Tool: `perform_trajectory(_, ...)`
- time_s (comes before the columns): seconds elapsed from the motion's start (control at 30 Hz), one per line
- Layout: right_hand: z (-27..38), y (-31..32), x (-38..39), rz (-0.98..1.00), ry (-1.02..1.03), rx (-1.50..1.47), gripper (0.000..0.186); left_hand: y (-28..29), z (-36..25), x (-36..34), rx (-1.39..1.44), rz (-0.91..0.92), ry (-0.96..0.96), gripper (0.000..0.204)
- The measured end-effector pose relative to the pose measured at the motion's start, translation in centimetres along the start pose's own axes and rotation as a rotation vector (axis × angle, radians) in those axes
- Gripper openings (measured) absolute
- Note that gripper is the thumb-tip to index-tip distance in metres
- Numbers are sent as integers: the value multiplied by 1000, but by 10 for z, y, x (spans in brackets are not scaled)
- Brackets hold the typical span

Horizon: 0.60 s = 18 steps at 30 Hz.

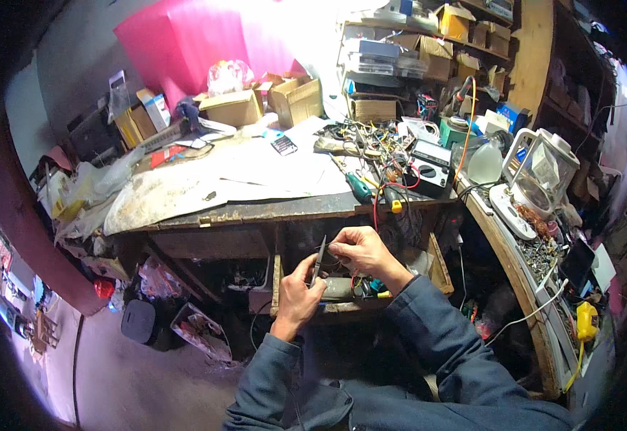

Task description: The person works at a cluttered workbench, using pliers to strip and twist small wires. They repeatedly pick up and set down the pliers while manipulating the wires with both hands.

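My left hand (299, 299) is closed around a slim, dark, pointed metal tool (320, 257) that stands tip up; its exact kind is too small to make out. Beside the tool's upper part, my right hand (363, 253) pinches with thumb and forefinger. Whatever lies between those fingertips is too small to name. Both hands are above an open drawer (356, 307) under the workbench's front edge. In that drawer lie a greyish rounded piece (338, 289), some wires and a teal-and-yellow handle (381, 289).
On the workbench (234, 213) lie white sheets, tangled wires (360, 136), a green-handled screwdriver (358, 188) and a multimeter (430, 171). Cardboard boxes (295, 100) stand behind. A side bench on the right holds a white appliance (540, 179). A dark bin (139, 321) stands on the floor.
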State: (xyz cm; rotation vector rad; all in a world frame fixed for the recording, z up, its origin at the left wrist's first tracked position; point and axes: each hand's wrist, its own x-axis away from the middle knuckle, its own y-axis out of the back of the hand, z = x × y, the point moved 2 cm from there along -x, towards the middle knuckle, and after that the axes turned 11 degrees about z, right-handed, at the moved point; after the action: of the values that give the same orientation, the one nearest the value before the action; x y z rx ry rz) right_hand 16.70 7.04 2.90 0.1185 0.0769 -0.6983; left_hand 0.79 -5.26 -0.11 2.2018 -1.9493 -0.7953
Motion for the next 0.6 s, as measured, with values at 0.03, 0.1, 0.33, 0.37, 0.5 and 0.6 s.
perform_trajectory(0.03,-7,7,-1,-52,-19,65,13,-1,3,-1,-24,7,-35,47)
perform_trajectory(0.1,-10,22,2,-138,39,14,12,-1,-4,-1,-105,34,-54,44)
perform_trajectory(0.33,-13,16,10,-86,-5,-209,9,72,-47,-32,-545,-153,-292,45)
perform_trajectory(0.37,-14,15,9,-17,-39,-261,8,80,-57,-49,-683,-195,-291,44)
perform_trajectory(0.5,-8,13,10,25,33,-195,11,110,-50,-125,-1122,-226,-169,36)
perform_trajectory(0.6,-12,12,8,13,77,-251,11,118,-18,-164,-1231,-212,-206,30)
